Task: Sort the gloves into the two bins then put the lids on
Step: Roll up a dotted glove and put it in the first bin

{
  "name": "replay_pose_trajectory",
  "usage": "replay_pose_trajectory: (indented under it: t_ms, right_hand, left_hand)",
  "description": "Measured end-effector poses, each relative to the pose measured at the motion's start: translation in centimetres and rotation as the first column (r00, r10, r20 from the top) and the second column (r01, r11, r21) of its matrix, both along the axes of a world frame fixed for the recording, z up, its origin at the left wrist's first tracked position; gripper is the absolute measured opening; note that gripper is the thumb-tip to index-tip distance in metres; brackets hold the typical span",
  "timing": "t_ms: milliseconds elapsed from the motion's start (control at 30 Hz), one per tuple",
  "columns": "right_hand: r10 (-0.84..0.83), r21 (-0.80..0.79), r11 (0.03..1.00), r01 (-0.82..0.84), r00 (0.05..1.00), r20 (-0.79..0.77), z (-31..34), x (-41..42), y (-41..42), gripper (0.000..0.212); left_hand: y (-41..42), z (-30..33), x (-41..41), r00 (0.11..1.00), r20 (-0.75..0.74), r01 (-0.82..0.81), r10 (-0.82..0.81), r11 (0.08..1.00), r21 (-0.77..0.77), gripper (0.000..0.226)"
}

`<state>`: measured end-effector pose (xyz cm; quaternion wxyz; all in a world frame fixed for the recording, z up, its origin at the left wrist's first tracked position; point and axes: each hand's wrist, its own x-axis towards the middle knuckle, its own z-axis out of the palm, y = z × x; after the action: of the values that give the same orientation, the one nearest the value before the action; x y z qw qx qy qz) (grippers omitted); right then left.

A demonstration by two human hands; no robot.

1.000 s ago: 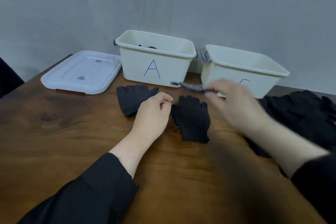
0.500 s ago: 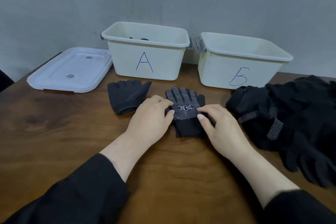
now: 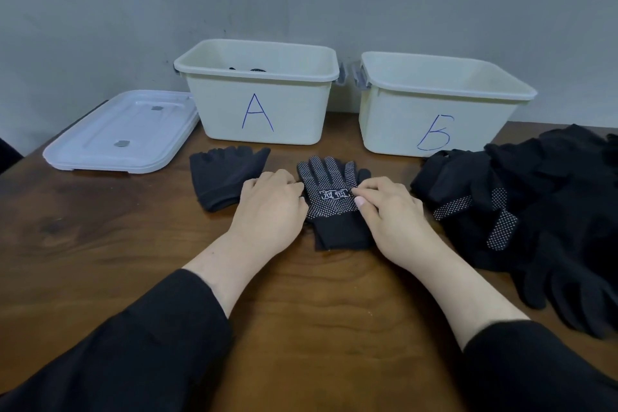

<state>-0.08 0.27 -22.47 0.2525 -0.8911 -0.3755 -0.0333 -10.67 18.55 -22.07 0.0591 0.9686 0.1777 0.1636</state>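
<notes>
A black glove with white grip dots (image 3: pixel 329 184) lies flat, fingers pointing away, in front of the gap between the two white bins. My left hand (image 3: pixel 267 211) grips its left edge with curled fingers. At its right edge, my right hand (image 3: pixel 391 211) pinches it with the thumb on top. To the left lies a plain black glove (image 3: pixel 224 177), folded and untouched. Bin A (image 3: pixel 301 117) shows a bit of dark glove (image 3: pixel 249 69) above its rim. Nothing shows inside bin B (image 3: pixel 394 124). The lids (image 3: pixel 127 134) are stacked left of bin A.
A large pile of black gloves (image 3: pixel 551 197), some dotted, covers the table's right side up to bin B. Both bins stand against the grey wall. The wooden table (image 3: pixel 100 244) ends at the left behind the lids.
A second ago my right hand was carrying the dotted glove in from the right. It now lies flat on the table with both hands at its edges; the view has shifted slightly.
</notes>
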Motion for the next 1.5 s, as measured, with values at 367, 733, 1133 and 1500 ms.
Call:
replay_pose_trajectory:
  t_ms: [367, 733, 1133, 1500]
  right_hand:
    - [-0.084, 0.056, 0.994, 0.089, 0.992, -0.099, 0.6, -0.2, -1.5, 0.026]
    - [-0.058, 0.038, 0.997, 0.063, 0.991, -0.124, 1.2, 0.4, -0.4, 0.046]
    - [-0.034, 0.048, 0.998, 0.042, 0.988, -0.152, 1.4, 2.0, 0.2, 0.039]
    - [-0.05, -0.02, 0.999, 0.048, 0.993, -0.108, 0.9, 2.4, 0.1, 0.038]
  left_hand:
    - [0.4, 0.4, 0.5, 0.998, -0.013, 0.053, -0.054, 0.996, -0.073, 0.041]
    - [0.4, 1.0, 1.8, 0.999, 0.044, 0.025, -0.02, 0.993, -0.112, 0.048]
    - [0.6, 0.5, 3.9, 0.992, -0.066, 0.103, -0.111, 0.988, -0.113, 0.049]
    - [1.0, 0.0, 3.9, 0.987, -0.075, 0.128, -0.139, 0.982, -0.142, 0.047]
